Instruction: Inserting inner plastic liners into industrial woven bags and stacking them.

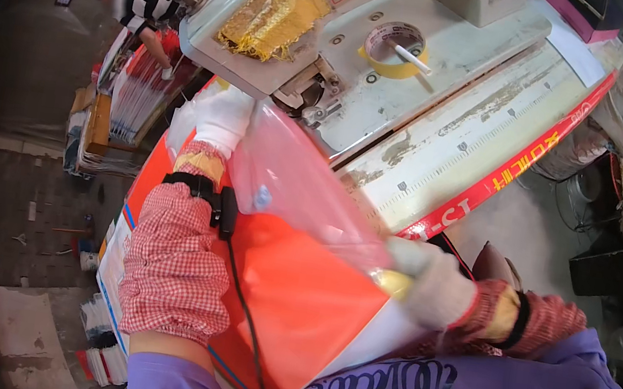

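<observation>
The gloved left hand (pixel 220 118) pinches the far end of a clear plastic bag (pixel 293 184); the gloved right hand (pixel 427 280) clenches its near corner. Between the 2 grips the bag stretches over an orange sheet (pixel 304 298), just beside a sealing machine (pixel 394 70)

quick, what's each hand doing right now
Left hand: closed on the far end of the clear plastic bag.
Right hand: gripping the bag's near corner.
</observation>
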The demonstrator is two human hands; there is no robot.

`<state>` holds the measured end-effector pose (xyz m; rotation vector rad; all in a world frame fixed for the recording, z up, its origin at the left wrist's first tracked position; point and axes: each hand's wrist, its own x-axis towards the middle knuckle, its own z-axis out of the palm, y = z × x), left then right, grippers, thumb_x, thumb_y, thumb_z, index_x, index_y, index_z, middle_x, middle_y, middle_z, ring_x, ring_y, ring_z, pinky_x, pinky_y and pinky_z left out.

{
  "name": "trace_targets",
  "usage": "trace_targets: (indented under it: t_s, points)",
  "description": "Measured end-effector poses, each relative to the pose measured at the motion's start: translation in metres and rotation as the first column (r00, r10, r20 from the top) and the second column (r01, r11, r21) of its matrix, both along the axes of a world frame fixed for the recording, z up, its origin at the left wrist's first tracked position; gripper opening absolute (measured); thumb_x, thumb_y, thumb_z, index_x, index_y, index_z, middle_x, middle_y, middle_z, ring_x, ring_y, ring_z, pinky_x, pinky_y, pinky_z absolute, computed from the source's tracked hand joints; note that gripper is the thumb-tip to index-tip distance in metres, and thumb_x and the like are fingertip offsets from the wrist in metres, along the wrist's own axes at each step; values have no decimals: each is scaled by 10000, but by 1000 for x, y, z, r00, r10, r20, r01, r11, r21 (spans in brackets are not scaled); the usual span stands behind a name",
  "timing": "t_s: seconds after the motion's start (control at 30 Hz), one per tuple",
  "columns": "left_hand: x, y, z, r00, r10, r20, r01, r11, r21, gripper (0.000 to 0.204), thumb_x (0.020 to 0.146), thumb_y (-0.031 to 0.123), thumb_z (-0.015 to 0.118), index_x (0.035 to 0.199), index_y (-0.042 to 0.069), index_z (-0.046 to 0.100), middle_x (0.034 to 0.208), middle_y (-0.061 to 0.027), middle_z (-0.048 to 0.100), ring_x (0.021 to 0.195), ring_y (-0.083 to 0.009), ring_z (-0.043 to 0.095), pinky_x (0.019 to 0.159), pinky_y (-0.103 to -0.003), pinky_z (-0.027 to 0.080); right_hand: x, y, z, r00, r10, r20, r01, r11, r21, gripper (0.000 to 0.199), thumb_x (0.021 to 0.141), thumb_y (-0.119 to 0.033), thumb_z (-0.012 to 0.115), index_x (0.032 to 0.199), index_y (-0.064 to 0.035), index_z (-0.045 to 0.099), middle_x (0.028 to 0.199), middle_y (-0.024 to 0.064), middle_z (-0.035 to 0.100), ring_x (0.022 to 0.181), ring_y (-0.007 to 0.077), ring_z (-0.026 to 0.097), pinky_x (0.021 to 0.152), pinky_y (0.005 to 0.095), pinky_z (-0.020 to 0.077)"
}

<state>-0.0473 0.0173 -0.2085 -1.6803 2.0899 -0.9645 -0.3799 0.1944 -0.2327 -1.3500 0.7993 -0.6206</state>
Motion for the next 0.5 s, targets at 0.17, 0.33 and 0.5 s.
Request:
trace_targets:
  t_s: [0.17,0.33,0.5]
  points:
    - [25,7,-15,862,-462,-210,428,884,-188,137,729,121,527,842,169,587,730,-17,589,594,-232,594,519,-345,461,-16,-3,-2,968,33,-251,46,951,305,315,808,-88,546,1117,-28,549,862,74,626,773,120,552,702,265,451]
    - [27,5,-4,742,-527,-415,464,850,-251,95,694,90,544,757,142,594,777,-26,580,691,-231,576,570,-323,459,-10,5,14,974,-91,-209,119,985,126,381,776,-60,559,1157,-58,543,873,132,632,791,178,596,725,266,458]
    - [17,3,-9,754,-461,-468,436,884,-168,82,717,98,540,771,123,596,771,-48,577,716,-245,579,591,-338,464,-13,3,24,934,-58,-351,-6,984,-178,411,717,-32,578,1125,-79,563,845,177,616,742,277,612,666,299,481]
